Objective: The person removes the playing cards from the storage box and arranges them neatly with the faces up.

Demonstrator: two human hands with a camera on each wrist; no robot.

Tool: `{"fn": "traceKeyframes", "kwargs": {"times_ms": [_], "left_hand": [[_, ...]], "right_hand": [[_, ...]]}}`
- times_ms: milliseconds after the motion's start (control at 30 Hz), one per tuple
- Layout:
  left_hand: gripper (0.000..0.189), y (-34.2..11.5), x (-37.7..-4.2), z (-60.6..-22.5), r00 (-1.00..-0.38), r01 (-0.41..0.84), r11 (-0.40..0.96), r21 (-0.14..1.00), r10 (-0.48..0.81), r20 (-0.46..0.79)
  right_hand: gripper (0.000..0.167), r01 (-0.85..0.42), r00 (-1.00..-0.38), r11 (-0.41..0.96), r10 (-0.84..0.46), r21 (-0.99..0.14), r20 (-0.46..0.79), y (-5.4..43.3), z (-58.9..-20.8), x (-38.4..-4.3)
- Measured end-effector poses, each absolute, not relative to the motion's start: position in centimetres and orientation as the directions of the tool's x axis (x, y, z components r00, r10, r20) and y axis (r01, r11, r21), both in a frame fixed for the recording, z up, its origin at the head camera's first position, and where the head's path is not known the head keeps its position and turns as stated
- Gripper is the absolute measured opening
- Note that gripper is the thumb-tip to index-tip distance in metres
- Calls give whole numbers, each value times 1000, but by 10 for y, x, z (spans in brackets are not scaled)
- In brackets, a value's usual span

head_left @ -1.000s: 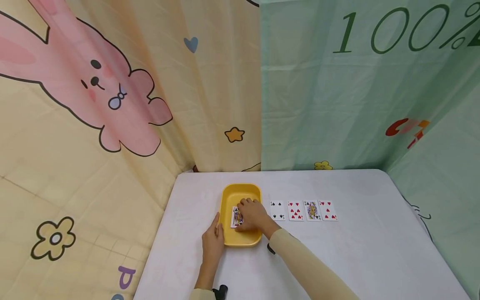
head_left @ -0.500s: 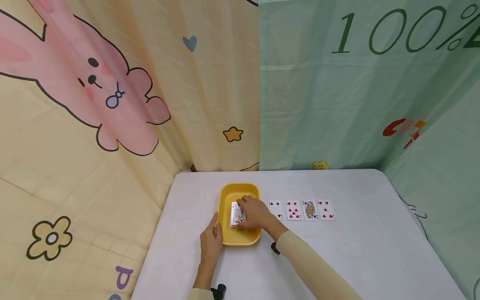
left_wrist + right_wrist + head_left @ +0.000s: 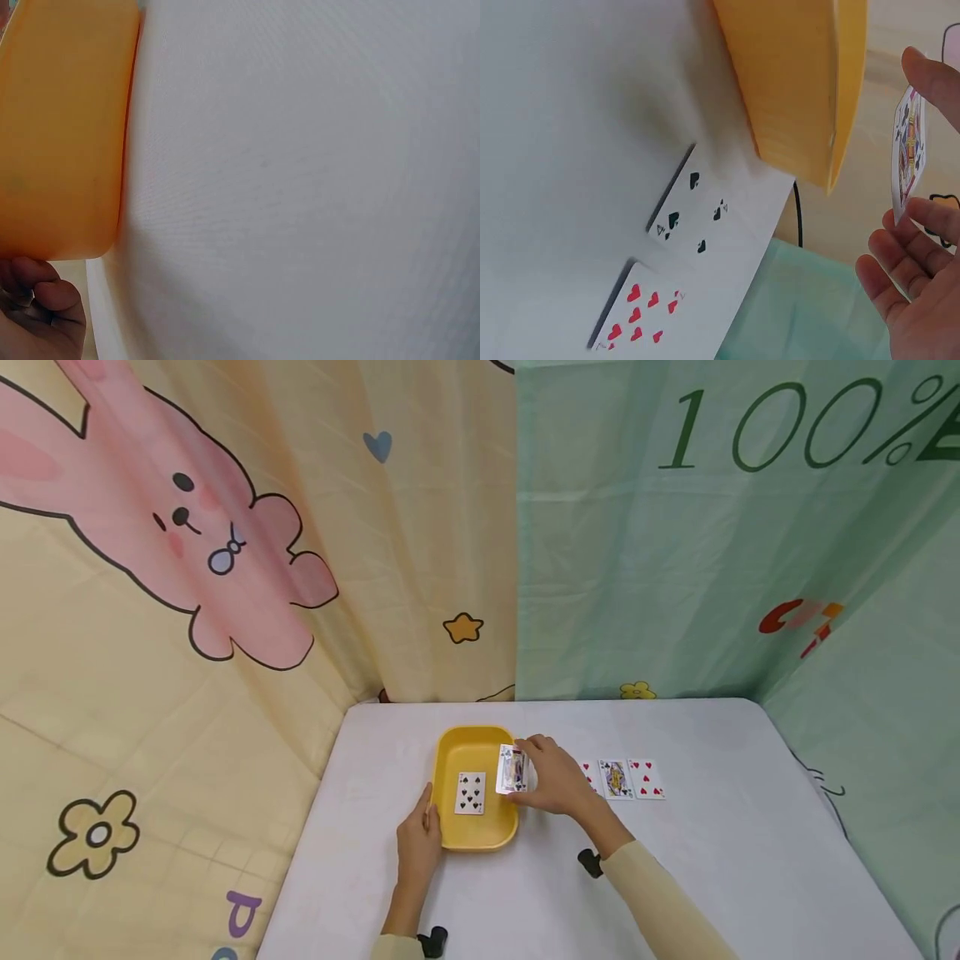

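Observation:
My right hand pinches a face playing card between thumb and fingertips, over the right rim of the yellow tray. In the right wrist view this card is seen nearly edge-on, black club pips beside the figure. Inside the tray a black-pip playing card lies face up. My left hand grips the tray's left side near its front; in the left wrist view the curled fingers meet the tray wall.
Right of the tray runs a row of face-up cards: a spade card, a heart card, a picture card and another heart card. In the head view my right hand hides the spade card. Printed curtains stand behind the white table.
My right hand has lifted the face card from the tray and moved right with it. The black-pip card beneath has come into view. My left hand stays at the tray.

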State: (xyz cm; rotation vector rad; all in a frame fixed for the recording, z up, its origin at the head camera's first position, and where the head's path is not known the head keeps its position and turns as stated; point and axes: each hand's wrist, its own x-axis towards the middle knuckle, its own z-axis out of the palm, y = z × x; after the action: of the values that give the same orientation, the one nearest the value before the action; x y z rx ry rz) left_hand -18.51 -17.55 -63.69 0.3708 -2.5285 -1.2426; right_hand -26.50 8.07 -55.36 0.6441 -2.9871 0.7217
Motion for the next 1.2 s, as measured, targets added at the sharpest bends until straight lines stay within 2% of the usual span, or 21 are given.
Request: {"fn": "traceKeyframes", "kwargs": {"times_ms": [167, 400, 833, 1200], "left_hand": [[47, -177, -185, -636, -926, -91, 591, 802, -345, 150], [46, -179, -187, -636, -923, -71, 601, 796, -343, 177], [47, -177, -185, -637, -921, -70, 602, 795, -346, 181], [47, -176, -184, -635, -922, -83, 588, 805, -351, 161]], "right_hand": [[94, -348, -936, 829, -335, -438, 108, 102, -559, -251], [91, -281, -957, 863, -282, -421, 60, 118, -582, -236], [86, -362, -923, 873, -385, -328, -5, 135, -619, -217], [88, -365, -912, 867, -406, -340, -57, 137, -626, -215]]}}
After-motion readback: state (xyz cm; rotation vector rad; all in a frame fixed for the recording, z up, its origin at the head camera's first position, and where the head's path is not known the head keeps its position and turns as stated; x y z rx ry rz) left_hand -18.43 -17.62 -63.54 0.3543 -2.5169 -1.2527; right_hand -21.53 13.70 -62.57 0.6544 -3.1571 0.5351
